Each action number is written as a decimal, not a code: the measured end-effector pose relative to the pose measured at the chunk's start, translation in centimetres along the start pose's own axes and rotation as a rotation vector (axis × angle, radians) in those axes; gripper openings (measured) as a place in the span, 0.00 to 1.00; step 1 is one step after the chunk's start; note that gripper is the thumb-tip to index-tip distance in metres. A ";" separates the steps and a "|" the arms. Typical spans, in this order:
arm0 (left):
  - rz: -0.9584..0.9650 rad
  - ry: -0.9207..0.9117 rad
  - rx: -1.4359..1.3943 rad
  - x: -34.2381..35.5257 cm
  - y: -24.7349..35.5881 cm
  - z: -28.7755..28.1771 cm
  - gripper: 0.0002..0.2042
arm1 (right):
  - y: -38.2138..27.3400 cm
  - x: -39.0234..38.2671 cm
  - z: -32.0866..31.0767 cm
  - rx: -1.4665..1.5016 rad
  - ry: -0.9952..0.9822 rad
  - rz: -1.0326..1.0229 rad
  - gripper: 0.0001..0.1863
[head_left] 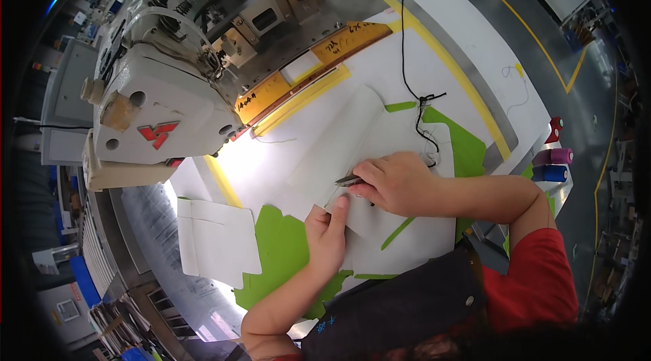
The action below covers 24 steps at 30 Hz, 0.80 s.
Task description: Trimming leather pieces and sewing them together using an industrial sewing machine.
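My right hand point(400, 184) is closed around small dark thread snips point(348, 180), their tips pointing left at a seam edge of a white fabric panel point(342, 144). Just below the tips, my left hand point(327, 233) pinches that panel's edge between thumb and fingers. More white panel point(427, 239) lies under my right forearm, with green material point(468, 147) showing past its edges. Another white panel point(220, 237) rests flat to the left, partly over green material point(281, 245). A knotted black cord point(405, 42) hangs down towards my right hand, which hides its lower end.
A sewing machine head point(159, 106) stands at the left, its lamp lighting the white table point(271, 178). Behind the panels runs an orange guide strip point(352, 42). Yellow tape point(454, 69) borders the table's right. Red, purple and blue thread spools point(553, 157) stand at the right edge.
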<state>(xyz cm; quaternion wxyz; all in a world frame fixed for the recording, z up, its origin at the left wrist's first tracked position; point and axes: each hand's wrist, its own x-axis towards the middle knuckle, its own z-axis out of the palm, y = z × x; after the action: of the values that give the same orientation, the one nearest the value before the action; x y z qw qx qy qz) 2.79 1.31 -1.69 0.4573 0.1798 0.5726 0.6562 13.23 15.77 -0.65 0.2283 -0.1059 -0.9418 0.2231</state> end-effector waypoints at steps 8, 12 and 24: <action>-0.020 -0.005 0.124 0.1 0.7 -0.1 0.15 | -0.2 -0.3 -0.2 0.101 0.043 -0.013 0.13; -0.045 0.019 0.047 0.0 0.3 -0.4 0.16 | 0.5 -0.8 -0.1 0.064 0.010 0.052 0.14; -0.050 0.005 0.006 -0.1 0.3 -0.4 0.15 | 0.4 -0.6 0.1 0.008 0.019 0.039 0.14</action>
<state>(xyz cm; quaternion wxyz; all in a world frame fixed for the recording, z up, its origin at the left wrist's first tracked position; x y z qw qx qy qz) 2.44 1.06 -1.51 0.4715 0.1651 0.5800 0.6435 13.76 15.87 -1.10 0.2332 -0.1254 -0.9364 0.2302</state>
